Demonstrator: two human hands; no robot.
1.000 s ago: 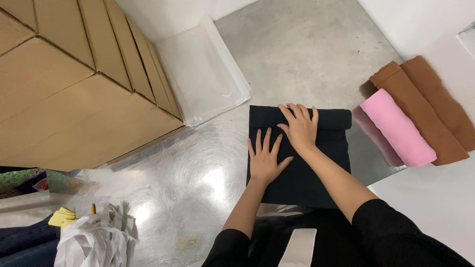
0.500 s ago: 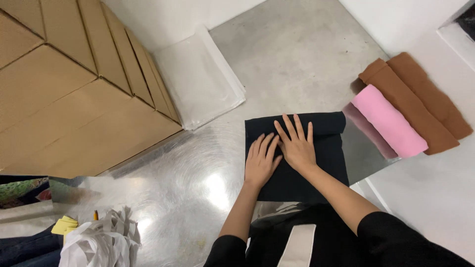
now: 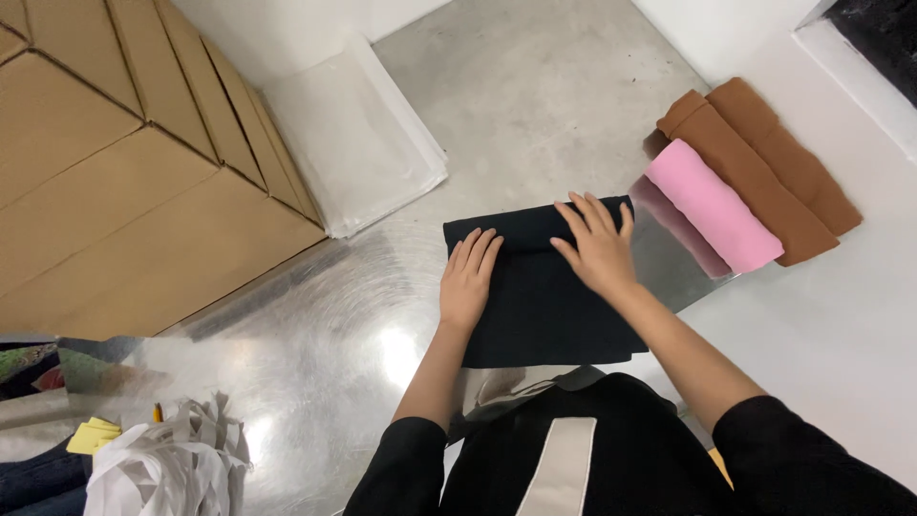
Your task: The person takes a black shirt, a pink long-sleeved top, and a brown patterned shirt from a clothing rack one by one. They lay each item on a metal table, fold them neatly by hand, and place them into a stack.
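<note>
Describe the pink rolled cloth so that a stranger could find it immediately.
Start at the shiny metal table and go to its right edge, past the black cloth under both hands. Three rolls lie there side by side. The pink roll is nearest the black cloth; its two neighbours are brown.

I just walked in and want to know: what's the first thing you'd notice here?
Two bare hands, the left hand and the right hand, press flat on a black cloth in the middle of a shiny metal table. Just right of it, a bright pink roll lies against two brown rolls. Big cardboard boxes fill the upper left.
</note>
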